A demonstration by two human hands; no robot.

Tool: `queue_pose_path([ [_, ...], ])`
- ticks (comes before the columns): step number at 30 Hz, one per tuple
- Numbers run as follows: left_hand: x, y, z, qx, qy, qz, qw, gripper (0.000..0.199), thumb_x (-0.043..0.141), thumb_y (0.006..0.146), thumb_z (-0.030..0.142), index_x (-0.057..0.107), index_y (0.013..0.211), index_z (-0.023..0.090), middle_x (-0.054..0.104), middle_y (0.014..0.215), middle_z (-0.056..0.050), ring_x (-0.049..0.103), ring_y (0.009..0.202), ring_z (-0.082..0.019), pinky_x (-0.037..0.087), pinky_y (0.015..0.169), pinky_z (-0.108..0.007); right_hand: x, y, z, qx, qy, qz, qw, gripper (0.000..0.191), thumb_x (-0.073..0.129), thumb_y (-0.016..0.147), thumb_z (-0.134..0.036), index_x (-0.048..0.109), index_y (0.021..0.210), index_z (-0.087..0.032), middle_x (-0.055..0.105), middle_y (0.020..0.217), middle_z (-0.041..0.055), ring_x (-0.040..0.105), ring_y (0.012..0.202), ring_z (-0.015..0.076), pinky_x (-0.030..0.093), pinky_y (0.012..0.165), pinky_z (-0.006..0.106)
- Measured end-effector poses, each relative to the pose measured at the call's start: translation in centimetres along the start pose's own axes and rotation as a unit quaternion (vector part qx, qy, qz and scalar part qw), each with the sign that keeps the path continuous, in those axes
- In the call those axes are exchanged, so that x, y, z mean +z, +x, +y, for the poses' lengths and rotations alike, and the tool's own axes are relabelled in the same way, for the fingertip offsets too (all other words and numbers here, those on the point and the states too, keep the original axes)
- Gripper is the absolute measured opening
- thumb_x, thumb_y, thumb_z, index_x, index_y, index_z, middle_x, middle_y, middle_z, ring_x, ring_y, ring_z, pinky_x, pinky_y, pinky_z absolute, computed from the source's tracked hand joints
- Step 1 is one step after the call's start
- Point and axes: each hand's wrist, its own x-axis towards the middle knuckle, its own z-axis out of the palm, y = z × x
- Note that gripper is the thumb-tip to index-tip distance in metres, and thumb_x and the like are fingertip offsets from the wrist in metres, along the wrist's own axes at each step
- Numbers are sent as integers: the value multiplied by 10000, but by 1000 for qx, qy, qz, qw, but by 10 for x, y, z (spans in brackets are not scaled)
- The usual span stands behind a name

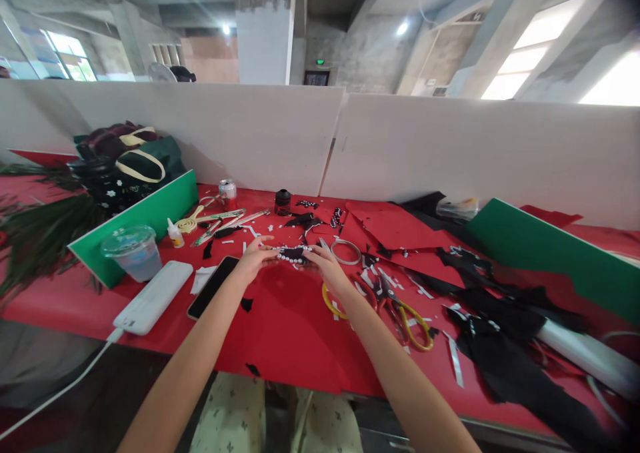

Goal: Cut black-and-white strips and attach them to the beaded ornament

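Between my two hands, just above the red tabletop [290,326], is a small black fabric piece [293,253] edged with round silvery beads. My left hand [254,258] pinches its left end with the fingertips. The right end sits between the fingers of my right hand [323,259]. Yellow-handled scissors [413,326] and red-handled pliers [385,299] lie right of my right forearm. Near my right fingertips rests a roll of tape [346,252]. A dark phone [214,287] lies beside my left forearm.
At left stand a plastic cup [133,253], a white power bank [153,297] with a cable, and a green board [137,223]. Behind are a glue bottle [175,233], a can [227,194] and a black jar [283,202]. Black fabric scraps [505,353] cover the right side.
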Motion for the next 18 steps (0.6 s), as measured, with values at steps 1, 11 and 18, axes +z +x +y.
queue_pose_path([
  [1, 0, 1, 0, -7, -8, 4, 1000, 388, 721, 687, 68, 529, 1009, 170, 619, 683, 19, 628, 586, -112, 534, 613, -248, 0, 0, 0, 11, 5, -1, 1000, 282, 710, 646, -416, 590, 803, -216, 634, 824, 19, 643, 753, 191, 536, 741, 340],
  [11, 7, 0, -3, -124, -83, -85, 985, 279, 713, 755, 278, 560, 956, 158, 677, 797, -52, 676, 727, -173, 550, 779, -354, 6, 0, 1, 59, 72, -6, 996, 340, 753, 548, -295, 490, 748, -212, 633, 790, -14, 656, 751, 175, 530, 744, 320],
  [18, 11, -2, -9, 2, 75, -160, 984, 462, 735, 676, 168, 569, 1106, 182, 667, 878, -34, 650, 797, -158, 507, 811, -340, 9, -4, -2, 51, 39, -14, 998, 344, 745, 550, -292, 501, 778, -212, 622, 789, -2, 635, 738, 169, 514, 686, 297],
])
